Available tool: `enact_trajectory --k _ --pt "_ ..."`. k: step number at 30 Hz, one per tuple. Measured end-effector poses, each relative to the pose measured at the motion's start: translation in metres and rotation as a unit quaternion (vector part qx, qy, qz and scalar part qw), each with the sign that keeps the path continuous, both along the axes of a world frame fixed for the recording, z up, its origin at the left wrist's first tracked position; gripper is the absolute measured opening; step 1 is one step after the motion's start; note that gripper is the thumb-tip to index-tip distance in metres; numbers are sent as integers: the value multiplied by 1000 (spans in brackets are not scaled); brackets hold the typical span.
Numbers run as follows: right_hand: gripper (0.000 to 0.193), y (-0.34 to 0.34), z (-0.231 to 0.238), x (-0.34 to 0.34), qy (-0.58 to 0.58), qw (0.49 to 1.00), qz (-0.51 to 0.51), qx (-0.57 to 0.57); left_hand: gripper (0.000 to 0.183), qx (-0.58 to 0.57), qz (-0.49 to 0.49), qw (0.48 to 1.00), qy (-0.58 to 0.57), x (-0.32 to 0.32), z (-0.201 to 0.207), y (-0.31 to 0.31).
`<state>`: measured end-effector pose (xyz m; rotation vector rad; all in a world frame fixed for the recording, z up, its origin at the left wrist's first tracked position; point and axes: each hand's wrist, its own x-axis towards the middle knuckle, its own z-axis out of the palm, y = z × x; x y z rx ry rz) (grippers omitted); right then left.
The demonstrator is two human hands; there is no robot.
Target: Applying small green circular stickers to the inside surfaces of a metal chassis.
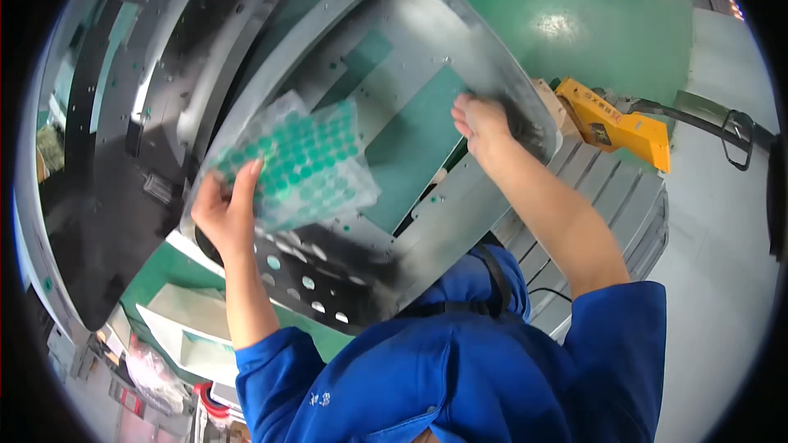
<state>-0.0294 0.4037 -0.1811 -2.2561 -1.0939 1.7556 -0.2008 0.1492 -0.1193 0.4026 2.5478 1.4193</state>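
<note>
My left hand (226,209) grips clear backing sheets of round green stickers (308,152) at their near left edge, thumb on top. The sheets lie over the opening of a large grey metal housing (419,213), whose frame has rounded corners and small holes. My right hand (483,121) is over the housing's right side, close to its inner wall. Its fingers are curled together, and whether a sticker is between them is hidden. Small green dots show at some holes of the metal.
Another dark metal housing (98,221) stands at the left. A yellow pallet-truck part (611,123) with a black handle is at the right, beside grey slatted plastic (574,189). A white bin (189,332) sits at lower left on the green floor (591,25).
</note>
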Motion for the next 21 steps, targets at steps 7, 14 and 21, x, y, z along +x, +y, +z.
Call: enact_trajectory --k 7,14,21 --pt "11 24 -38 16 -35 989 -124 76 11 133 13 989 -65 6 -1 2" --pt "10 27 -38 15 -43 992 -98 68 14 143 -6 983 -114 13 -2 3" --pt "7 25 -41 18 -14 989 -102 105 14 128 -32 986 -105 13 -5 1"
